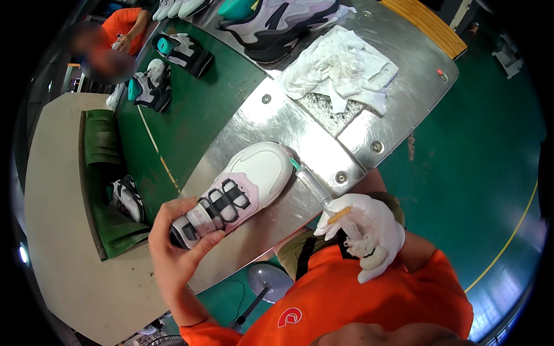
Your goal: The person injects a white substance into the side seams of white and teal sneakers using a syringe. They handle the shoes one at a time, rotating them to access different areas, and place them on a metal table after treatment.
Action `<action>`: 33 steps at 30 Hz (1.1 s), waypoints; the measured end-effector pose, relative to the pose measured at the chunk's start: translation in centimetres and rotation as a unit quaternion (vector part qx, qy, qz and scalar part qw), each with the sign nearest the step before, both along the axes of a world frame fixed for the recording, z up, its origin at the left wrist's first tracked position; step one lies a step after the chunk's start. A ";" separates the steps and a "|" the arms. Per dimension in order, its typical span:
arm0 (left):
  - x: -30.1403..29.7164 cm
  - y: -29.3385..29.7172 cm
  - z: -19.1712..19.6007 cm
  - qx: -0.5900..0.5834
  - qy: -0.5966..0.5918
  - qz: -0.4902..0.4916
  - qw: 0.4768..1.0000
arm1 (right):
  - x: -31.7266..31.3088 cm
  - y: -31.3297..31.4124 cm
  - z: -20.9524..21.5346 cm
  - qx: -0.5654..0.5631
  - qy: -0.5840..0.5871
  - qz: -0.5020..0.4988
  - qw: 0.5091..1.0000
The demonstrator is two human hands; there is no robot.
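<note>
A white, pale-pink and black sneaker point(259, 176) lies on the metal tabletop, toe pointing to the upper right. My bare left hand point(176, 242) is closed round its heel end, thumb on one side and fingers on the other. In a white glove, my right hand point(369, 230) grips a clear, syringe-like tube point(312, 185) with a green tip. That tip is at the edge of the sneaker's toe; whether it touches is too small to tell. A tan band-like piece lies across the gloved fingers. Part of the tube is hidden inside the glove.
Crumpled white cloths point(346, 66) lie on the metal table point(398, 118) beyond my right hand. More sneakers point(277, 26) stand at the top, others point(153, 86) on the green conveyor belt point(222, 81). A person in orange point(124, 29) is at the far left. A beige side surface point(57, 202) borders the belt.
</note>
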State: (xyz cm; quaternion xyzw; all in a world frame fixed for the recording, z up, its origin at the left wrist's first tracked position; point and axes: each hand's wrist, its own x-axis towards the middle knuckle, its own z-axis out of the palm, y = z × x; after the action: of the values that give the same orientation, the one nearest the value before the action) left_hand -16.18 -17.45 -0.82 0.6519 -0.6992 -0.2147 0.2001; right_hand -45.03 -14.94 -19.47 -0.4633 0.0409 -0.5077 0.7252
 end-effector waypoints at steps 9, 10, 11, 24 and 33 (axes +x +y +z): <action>0.6 -6.2 6.4 0.238 -0.093 -0.218 0.942 | -0.5 -0.1 1.0 0.101 0.098 0.104 0.985; 0.5 -7.9 6.7 0.252 -0.080 -0.283 0.922 | -0.5 0.0 1.0 0.106 0.104 0.107 0.983; -0.2 -9.1 6.6 0.291 -0.045 -0.243 0.924 | -0.6 0.2 1.0 0.117 0.104 0.115 0.981; -4.8 -13.2 -0.4 0.290 0.006 -0.327 0.899 | -0.4 -1.6 2.1 -0.024 -0.073 0.082 0.994; 8.0 -2.8 3.9 -0.056 0.332 -0.195 0.921 | 7.6 -6.4 13.6 -0.099 -0.048 0.228 0.967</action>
State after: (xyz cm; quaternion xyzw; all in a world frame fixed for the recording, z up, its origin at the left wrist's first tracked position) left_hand -8.19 -20.23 3.09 0.3819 -0.7167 -0.4141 0.4111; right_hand -37.40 -21.39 -5.83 -0.5049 -0.1507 -0.3520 0.7736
